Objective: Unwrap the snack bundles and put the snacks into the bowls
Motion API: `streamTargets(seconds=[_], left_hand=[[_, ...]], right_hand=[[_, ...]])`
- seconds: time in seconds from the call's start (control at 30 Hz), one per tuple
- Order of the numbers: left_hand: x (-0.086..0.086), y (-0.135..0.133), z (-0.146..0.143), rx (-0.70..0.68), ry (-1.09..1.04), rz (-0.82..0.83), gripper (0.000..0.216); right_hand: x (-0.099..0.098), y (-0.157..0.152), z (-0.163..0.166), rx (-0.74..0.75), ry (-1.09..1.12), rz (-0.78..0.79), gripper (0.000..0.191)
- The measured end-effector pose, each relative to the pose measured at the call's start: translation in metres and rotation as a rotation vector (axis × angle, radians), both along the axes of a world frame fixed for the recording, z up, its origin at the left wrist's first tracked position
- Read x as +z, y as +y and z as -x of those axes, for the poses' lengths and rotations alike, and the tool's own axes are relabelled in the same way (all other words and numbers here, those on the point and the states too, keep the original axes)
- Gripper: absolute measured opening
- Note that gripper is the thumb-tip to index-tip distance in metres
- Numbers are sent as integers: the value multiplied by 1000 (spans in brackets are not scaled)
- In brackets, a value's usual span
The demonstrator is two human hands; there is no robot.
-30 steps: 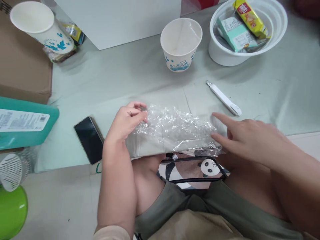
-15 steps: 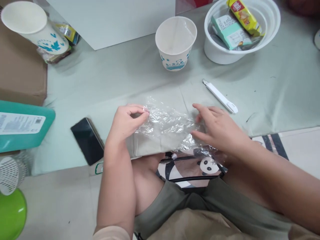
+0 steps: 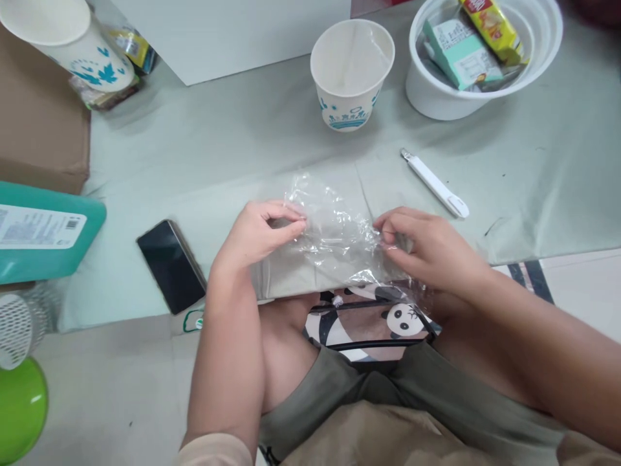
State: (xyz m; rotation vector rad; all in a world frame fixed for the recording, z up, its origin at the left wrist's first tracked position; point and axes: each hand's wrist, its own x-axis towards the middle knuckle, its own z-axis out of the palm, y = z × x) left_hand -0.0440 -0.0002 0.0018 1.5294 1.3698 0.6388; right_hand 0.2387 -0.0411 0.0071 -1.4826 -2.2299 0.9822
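A crumpled sheet of clear plastic film (image 3: 334,220) spans the gap between my hands at the table's near edge, its lower part hanging over my lap. My left hand (image 3: 264,233) pinches its left side between thumb and fingers. On the right side, my right hand (image 3: 420,243) has its fingers curled in and closed on the film. A white utility knife (image 3: 434,183) lies beyond my right hand. Past the film stands a white paper cup (image 3: 352,74) with blue print. Left of my left forearm is a black phone (image 3: 172,265).
A white tub (image 3: 436,103) with snack packets stands at the back right. Another paper cup (image 3: 72,58), a cardboard box (image 3: 43,123) and a teal container (image 3: 87,236) are on the left. A panda-print bag (image 3: 359,327) sits below the table edge.
My right hand's spread fingers have closed onto the film's right side. My left hand has shifted slightly right, still pinching, and the film has changed shape. The view has moved a little.
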Motion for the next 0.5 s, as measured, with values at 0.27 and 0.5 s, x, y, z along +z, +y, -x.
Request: streamTargets(seconds=[0.27, 0.5], left_hand=[[-8, 5, -3, 316, -475, -74, 15], [-8, 10, -4, 518, -430, -1, 19]], right_hand=[[9, -2, 3, -202, 104, 294, 27], [6, 0, -6, -122, 124, 340, 56]])
